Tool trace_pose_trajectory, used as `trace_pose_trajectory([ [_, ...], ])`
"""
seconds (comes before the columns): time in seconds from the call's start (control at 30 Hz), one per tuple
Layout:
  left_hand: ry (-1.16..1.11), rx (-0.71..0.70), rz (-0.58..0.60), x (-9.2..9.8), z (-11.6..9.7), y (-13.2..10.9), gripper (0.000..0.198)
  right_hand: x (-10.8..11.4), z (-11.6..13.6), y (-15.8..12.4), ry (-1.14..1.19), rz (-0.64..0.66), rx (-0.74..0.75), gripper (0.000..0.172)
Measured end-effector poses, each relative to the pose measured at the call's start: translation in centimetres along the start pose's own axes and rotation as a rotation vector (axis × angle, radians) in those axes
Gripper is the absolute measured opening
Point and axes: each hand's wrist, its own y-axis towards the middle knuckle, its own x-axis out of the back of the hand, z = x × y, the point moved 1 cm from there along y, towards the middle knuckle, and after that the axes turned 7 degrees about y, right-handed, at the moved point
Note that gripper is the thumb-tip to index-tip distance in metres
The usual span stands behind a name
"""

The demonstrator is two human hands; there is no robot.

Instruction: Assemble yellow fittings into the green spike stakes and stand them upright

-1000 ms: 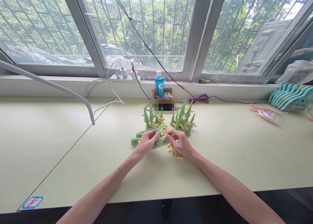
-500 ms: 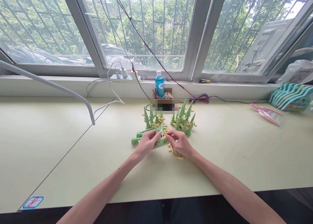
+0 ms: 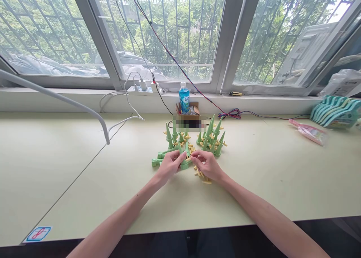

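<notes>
Both hands meet over a heap of green cone-shaped plastic spikes (image 3: 210, 136) and small yellow plastic pieces (image 3: 203, 176) on a pale green table (image 3: 84, 175). My left hand (image 3: 168, 165) is closed round a green spike (image 3: 184, 163) lying on its side. My right hand (image 3: 206, 164) pinches at that spike's end, its fingers pressed together on what looks like a small yellow piece. More green spikes (image 3: 162, 155) lie flat just left of my left hand. Others stand upright behind my hands.
A small open cardboard box (image 3: 188, 117) and a blue water bottle (image 3: 184, 97) stand behind the heap by the window sill. A white bent tube (image 3: 70, 104) reaches in from the left. Red-black cables (image 3: 229, 113), a pink packet (image 3: 308, 132) and stacked teal trays (image 3: 334, 111) lie right.
</notes>
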Motion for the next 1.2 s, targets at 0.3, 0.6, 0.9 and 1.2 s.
trace_pose_trajectory([
  [0.3, -0.011, 0.039, -0.004, 0.13, 0.28, 0.08, 0.052, 0.04, -0.26, -0.1, 0.02, -0.004, -0.027, 0.025],
  [0.6, 0.021, 0.06, -0.01, 0.46, 0.34, 0.35, 0.05, -0.1, -0.29, -0.11, 0.054, 0.003, -0.035, 0.023],
  [0.9, 0.07, 0.018, -0.009, 0.37, 0.23, 0.17, 0.047, -0.02, -0.62, -0.13, 0.04, 0.023, -0.048, 0.024],
  [1.2, 0.044, 0.007, 0.006, 0.55, 0.7, 0.32, 0.048, -0.06, -0.79, -0.13, 0.067, 0.023, -0.059, 0.027],
])
